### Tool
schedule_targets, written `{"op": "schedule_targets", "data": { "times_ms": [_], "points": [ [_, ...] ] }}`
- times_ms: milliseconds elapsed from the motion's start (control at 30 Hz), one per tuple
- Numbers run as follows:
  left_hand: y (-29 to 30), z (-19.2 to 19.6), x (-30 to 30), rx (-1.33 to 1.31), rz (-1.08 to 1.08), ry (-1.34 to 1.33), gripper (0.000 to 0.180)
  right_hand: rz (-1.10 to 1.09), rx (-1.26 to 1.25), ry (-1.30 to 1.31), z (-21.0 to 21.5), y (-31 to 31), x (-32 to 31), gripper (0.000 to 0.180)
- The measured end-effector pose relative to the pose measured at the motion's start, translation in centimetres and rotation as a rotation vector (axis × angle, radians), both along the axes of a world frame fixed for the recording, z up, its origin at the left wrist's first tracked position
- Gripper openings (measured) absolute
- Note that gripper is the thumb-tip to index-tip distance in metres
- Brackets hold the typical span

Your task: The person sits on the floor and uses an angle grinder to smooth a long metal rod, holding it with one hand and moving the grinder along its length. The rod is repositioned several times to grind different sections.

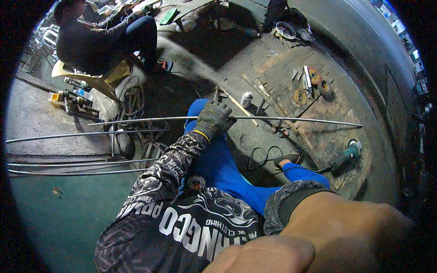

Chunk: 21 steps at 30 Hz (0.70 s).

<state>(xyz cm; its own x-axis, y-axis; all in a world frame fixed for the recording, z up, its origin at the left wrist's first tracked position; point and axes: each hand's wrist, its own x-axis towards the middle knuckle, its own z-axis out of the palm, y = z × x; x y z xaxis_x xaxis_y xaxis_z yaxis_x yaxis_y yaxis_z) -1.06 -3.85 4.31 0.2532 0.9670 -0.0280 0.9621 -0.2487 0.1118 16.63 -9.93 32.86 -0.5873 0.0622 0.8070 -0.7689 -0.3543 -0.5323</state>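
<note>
My left hand (213,119), in a grey knit glove with a yellow cuff edge, is closed around a long thin metal rod (291,118). The rod lies crosswise above my blue-clad left knee, its right end reaching over a wooden board (282,73). My bare right hand (350,230) is raised very close to the camera at the lower right; its fingers are mostly cut off by the lower edge, so their grip stays hidden. A small round object (196,182) sits by my lap.
More metal rods (82,136) lie at left. A teal angle grinder (347,157) with a cord rests at right. Abrasive discs (300,97) lie on the board, a spray can (246,99) beside it. Another person (95,45) sits on a yellowish chair (93,82) at far left.
</note>
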Motion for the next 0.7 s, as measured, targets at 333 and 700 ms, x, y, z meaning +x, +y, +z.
{"op": "schedule_targets", "data": {
  "times_ms": [333, 700],
  "points": [
    [0.8, -1.3, 0.6, 0.207, -0.107, -0.129, 0.041, -0.459, -0.482, -0.269, -9.1, 0.3, 6.8, 0.037],
    [0.9, 1.3, -2.6, 0.092, -0.072, -0.001, 0.035, -1.685, -0.41, -1.33, -32.0, -3.4, 9.1, 0.034]
  ]
}}
